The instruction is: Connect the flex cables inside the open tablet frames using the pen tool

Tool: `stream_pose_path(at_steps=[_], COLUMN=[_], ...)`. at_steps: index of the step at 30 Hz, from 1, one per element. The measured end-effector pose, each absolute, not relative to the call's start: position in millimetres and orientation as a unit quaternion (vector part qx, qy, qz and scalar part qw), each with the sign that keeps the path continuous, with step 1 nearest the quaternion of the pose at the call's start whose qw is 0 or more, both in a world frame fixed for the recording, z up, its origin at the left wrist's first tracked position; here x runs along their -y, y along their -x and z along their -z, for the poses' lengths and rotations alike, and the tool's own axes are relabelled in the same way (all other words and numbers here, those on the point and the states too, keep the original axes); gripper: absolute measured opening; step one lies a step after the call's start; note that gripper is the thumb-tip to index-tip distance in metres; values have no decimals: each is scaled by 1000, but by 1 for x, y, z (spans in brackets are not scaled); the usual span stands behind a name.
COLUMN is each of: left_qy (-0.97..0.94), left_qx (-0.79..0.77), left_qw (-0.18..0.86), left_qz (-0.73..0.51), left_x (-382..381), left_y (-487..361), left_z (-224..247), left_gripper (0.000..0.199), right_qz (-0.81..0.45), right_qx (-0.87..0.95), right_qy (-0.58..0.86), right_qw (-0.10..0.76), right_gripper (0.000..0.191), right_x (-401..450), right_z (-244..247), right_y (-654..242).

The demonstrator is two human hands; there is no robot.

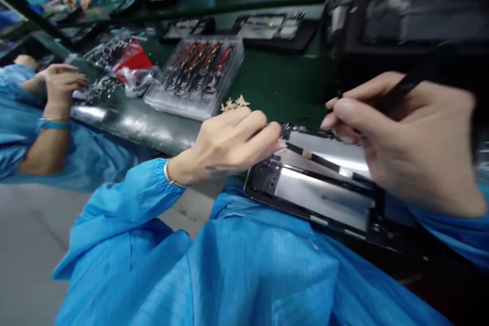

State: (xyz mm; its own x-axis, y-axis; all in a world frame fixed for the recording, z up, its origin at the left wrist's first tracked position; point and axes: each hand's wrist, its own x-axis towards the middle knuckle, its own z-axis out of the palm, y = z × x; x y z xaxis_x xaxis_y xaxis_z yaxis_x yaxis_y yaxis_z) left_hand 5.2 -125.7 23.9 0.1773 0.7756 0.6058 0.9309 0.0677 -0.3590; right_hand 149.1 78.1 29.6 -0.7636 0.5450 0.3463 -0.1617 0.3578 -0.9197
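My left hand is closed, fingers curled and pressed together, over the upper left part of an open tablet housing. Its fingertips are by one end of a dark flat cable lying across the housing; whatever they pinch is hidden. Above the housing's right side, my right hand grips a slim black tool like a pen. The tool's kind is unclear, and fingers cover much of it. Silver panels and black edges show inside the housing, which lies tilted at the bench edge before me.
Beyond my left hand is a clear plastic tray of red and black parts, with small tan star-shaped pieces nearby. A red piece and plastic bags lie farther left, by a co-worker's hand. More opened devices stand at the back.
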Motion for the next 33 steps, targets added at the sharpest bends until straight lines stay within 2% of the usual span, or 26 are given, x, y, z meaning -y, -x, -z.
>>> stream_pose_path(at_steps=[4,8,10,13,16,18,20,22,25,29,33], left_qy=[641,643,665,657,575,538,524,536,584,649,670], left_qx=[588,563,581,633,648,647,641,636,652,674,675], left_qw=[491,513,446,206,-3,-58,-70,-67,-76,-113,-119], left_qz=[54,80,148,354,499,538,556,552,478,333,286], left_x=[70,51,51,52,51,50,50,51,56,57,50], left_y=[-8,-4,1,5,4,0,-5,-7,-5,4,10], left_z=[-39,-41,-41,-42,-45,-46,-45,-41,-33,-22,-12], left_gripper=[33,34,29,24,32,35,34,32,35,34,31], right_qz=[-600,-620,-616,-563,-520,-512,-497,-473,-428,-358,-361], right_qx=[716,706,708,750,793,795,793,797,827,895,917], right_qy=[103,89,80,67,47,44,51,54,62,71,115], right_qw=[343,330,336,340,314,323,350,371,361,257,128], right_gripper=[13,17,21,22,17,15,14,12,15,15,16], right_x=[-75,-83,-86,-91,-93,-93,-94,-97,-108,-130,-149], right_z=[-33,-27,-26,-24,-21,-19,-19,-20,-23,-21,-12], right_y=[-145,-143,-142,-137,-134,-133,-136,-144,-164,-196,-221])
